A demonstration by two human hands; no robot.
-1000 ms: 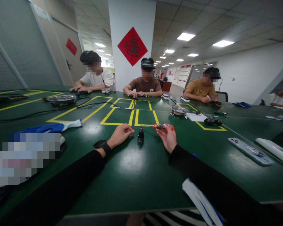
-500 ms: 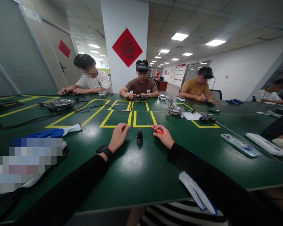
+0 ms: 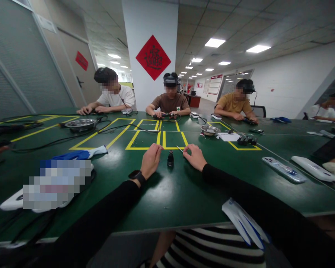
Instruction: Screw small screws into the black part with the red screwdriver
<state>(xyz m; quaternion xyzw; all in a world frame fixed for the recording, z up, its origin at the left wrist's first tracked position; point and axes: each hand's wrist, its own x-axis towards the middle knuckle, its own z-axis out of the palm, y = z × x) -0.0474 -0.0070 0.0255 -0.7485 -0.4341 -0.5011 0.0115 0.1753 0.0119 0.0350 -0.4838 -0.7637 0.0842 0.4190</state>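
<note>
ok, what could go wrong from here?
The black part stands upright between the left hand and right hand; a bump might topple it.
The shaft of the screwdriver pokes from the right hand on the left hand's side; a slip might jab that hand.
The glove hangs partly over the near edge of the table; it could slide off.

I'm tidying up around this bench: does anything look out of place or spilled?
Yes. At near right, the white-and-blue glove hangs partly over the near edge of the table, so it might slip off. Across the table, small bits lie beside the metal bowl, perhaps spilled.
</note>
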